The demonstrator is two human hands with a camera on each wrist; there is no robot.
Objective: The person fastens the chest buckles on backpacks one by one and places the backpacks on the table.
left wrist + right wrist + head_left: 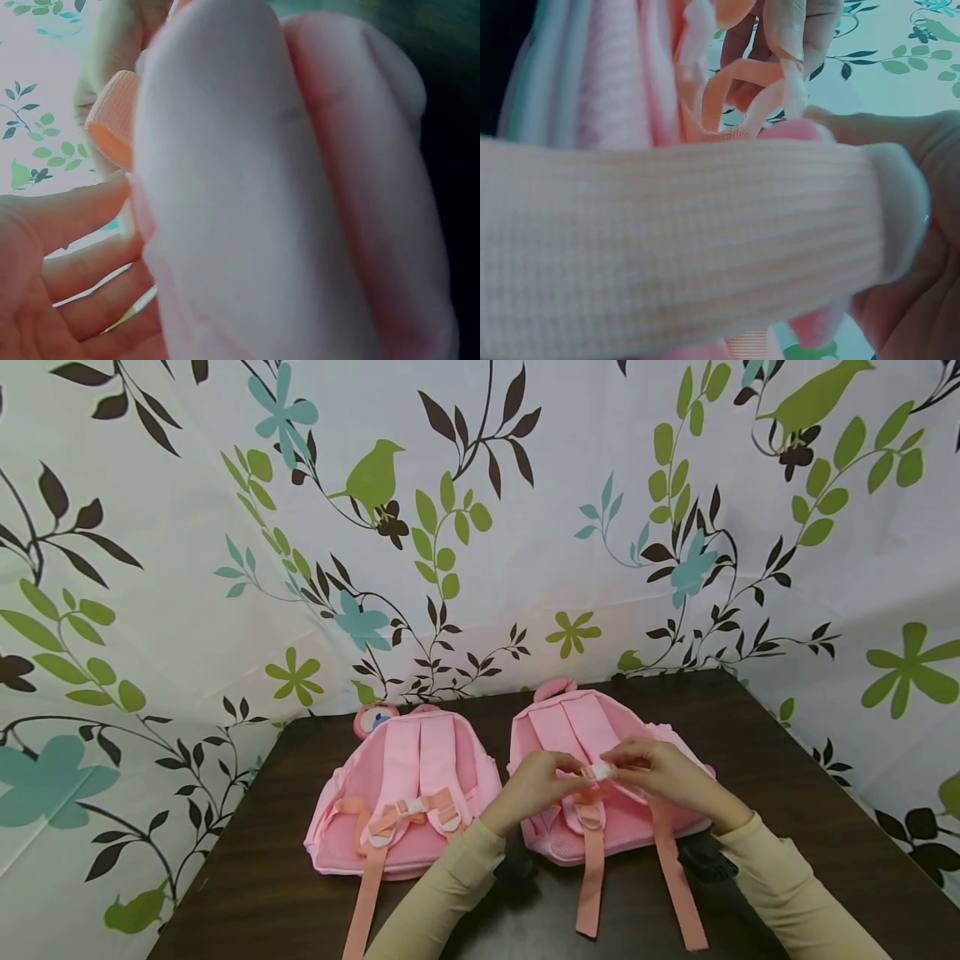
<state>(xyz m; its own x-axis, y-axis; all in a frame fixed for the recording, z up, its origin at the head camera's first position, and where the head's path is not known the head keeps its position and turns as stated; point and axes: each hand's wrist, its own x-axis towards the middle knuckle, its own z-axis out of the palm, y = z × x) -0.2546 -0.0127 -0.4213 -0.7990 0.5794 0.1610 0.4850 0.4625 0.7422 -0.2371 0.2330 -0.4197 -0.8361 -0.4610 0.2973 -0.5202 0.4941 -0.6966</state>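
Observation:
Both hands meet at a white plastic buckle [598, 771] on the orange strap of the right-hand pink backpack [542, 752]. My left hand [542, 787] pinches the buckle's left end between thumb and fingers. The other end is pinched by my right hand [663, 774]. In the right wrist view, a looped orange strap [742, 71] runs up to the white buckle [793, 91], and a pink strap covers much of the foreground. The left wrist view shows another orange loop [112, 120]; a pale, blurred shape hides the fingertips there. Whether the buckle halves are joined, I cannot tell.
A second pink backpack [468, 760] lies to the left, its white chest buckle [410, 807] on orange straps. A round charm [375, 720] sits at its top. Loose orange strap ends [678, 893] hang toward the front of the dark table [247, 877]. Patterned fabric [480, 543] hangs behind.

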